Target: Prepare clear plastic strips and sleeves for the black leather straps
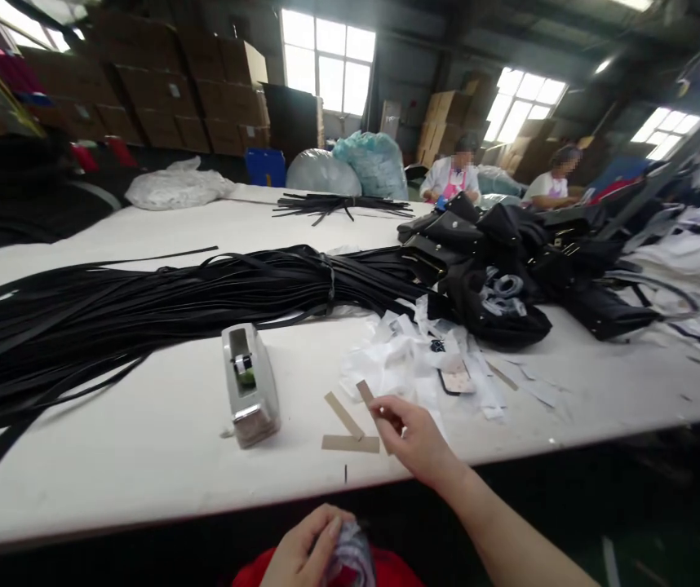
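Observation:
My right hand [408, 436] is over the table near its front edge, its fingers pinched on a narrow tan strip [365, 392]. Two more tan strips, a slanted one [343, 416] and a level one [350, 443], lie on the white table just left of it. Low in front of my body, below the table edge, my left hand [310, 542] is closed on a greyish, shiny rolled thing [353, 554] whose kind I cannot make out. A grey tape dispenser [250, 387] stands left of the strips. Crumpled white paper [387, 355] lies behind my right hand.
Long black straps [203, 289], tied in a bundle, stretch across the table [160, 456]. Black bags [478, 244] are heaped at right. Farther back lie a smaller strap bundle [343, 202] and plastic sacks [374, 159]. Two people [454, 175] are beyond the table.

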{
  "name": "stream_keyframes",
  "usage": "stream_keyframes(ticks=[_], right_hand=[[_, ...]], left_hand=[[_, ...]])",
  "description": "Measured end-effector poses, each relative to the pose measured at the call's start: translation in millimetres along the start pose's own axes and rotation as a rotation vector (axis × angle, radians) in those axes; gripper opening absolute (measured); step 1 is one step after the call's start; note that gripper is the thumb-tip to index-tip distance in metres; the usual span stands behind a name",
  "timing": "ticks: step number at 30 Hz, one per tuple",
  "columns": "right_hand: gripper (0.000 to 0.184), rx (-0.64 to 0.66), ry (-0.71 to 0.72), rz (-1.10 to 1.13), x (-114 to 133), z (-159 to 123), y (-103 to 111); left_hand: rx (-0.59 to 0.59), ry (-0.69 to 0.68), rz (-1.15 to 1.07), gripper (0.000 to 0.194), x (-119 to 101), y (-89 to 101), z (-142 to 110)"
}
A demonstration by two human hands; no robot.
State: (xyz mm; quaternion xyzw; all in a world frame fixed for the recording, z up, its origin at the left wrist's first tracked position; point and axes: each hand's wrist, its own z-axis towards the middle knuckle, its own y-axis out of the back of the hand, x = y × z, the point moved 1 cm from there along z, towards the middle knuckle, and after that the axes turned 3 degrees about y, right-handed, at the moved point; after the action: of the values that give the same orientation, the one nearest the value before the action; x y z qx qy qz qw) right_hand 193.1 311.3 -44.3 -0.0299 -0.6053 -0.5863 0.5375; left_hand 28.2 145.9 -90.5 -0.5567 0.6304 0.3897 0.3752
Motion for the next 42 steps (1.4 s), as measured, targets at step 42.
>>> stream_keyframes(ticks=[42], right_hand=[[0.021,0.166,0.000,0.317,30,-65,-40]], left_hand=[[-0.066,-0.225,0.241,0.022,-30,-7.4,-17]])
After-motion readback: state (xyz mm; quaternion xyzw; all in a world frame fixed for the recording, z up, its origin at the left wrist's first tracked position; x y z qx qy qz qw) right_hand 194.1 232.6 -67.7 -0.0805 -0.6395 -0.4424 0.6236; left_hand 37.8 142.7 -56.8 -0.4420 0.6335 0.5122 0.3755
